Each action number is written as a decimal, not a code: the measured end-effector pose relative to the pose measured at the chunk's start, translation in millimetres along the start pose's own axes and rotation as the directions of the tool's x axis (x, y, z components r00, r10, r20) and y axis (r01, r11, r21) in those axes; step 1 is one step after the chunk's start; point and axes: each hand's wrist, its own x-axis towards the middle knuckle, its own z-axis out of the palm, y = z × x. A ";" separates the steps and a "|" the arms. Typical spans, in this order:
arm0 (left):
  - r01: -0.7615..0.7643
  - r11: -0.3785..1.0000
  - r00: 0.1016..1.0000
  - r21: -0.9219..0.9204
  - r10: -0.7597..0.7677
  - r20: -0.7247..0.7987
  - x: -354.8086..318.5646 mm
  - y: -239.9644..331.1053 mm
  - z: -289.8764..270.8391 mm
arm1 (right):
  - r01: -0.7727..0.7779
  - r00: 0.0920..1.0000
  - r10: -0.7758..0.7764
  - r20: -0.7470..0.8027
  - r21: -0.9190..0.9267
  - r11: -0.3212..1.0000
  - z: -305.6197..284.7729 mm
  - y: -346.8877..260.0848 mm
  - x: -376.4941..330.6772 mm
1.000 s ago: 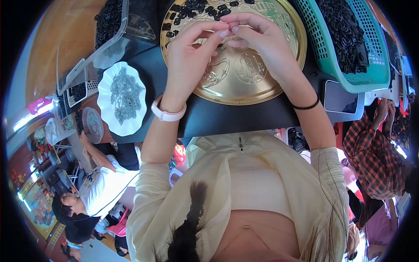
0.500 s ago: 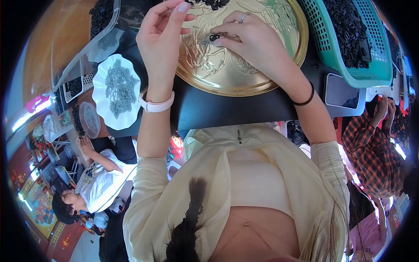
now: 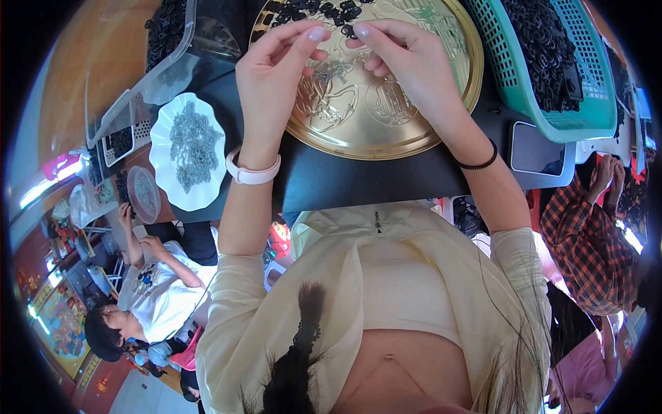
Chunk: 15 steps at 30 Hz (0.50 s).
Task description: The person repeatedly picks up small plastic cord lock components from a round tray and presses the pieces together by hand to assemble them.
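Note:
Both of my hands are raised over a round gold tray point(image 3: 372, 141) with embossed patterns. My left hand point(image 3: 270, 86) is closed in a pinch, thumb against index finger; anything between them is too small to make out. Facing it, my right hand point(image 3: 417, 69) pinches at thumb and index finger, with a small black plastic piece point(image 3: 348, 31) at the fingertips. The two pinches are a short gap apart. Several similar black pieces point(image 3: 296, 10) lie on the far part of the tray.
Left of the tray stands a white scalloped dish point(image 3: 160, 155) of small clear or silvery pieces. At the right, a green basket point(image 3: 586, 127) holds many black pieces, with a phone point(image 3: 538, 148) nearby. A clear plastic bin point(image 3: 162, 76) stands far left. Other people sit on both sides.
My right hand has turned and lifted away from the near part of the tray, up beside my left hand. My left hand has shifted slightly right and nearer to me.

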 end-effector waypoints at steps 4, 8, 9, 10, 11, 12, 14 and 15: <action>-0.008 0.997 1.000 0.080 0.009 -0.003 -1.8 -0.6 4.5 | -0.019 1.000 0.017 0.014 0.129 0.992 0.0 -2.4 -1.0; -0.026 0.997 1.000 0.075 0.025 0.010 -3.3 0.3 11.3 | 0.007 1.000 -0.007 -0.001 0.199 0.980 5.2 -0.8 -5.3; -0.028 0.997 1.000 0.067 0.028 0.002 -3.8 -0.7 11.9 | 0.001 1.000 -0.001 0.000 0.197 0.980 6.5 -0.8 -6.3; -0.031 0.998 0.999 0.058 0.031 -0.005 -4.3 -2.0 12.3 | 0.002 1.000 -0.001 -0.002 0.197 0.980 6.9 -0.6 -6.6; -0.032 0.998 0.999 0.059 0.032 -0.004 -4.3 -3.7 12.2 | 0.003 1.000 -0.004 0.003 0.192 0.981 7.2 -0.3 -6.9; -0.041 0.997 0.999 0.073 0.042 -0.012 -3.9 -5.7 12.0 | 0.004 1.000 -0.006 0.007 0.186 0.982 7.6 -0.2 -7.2; -0.051 0.995 0.998 0.086 0.053 -0.020 -3.6 -6.4 12.1 | 0.021 1.000 -0.020 -0.003 0.178 0.984 8.4 -0.2 -7.7; -0.022 0.996 1.000 0.086 0.023 -0.021 -4.3 -5.6 12.0 | 0.036 0.999 -0.034 -0.010 0.168 0.985 8.9 -0.1 -8.1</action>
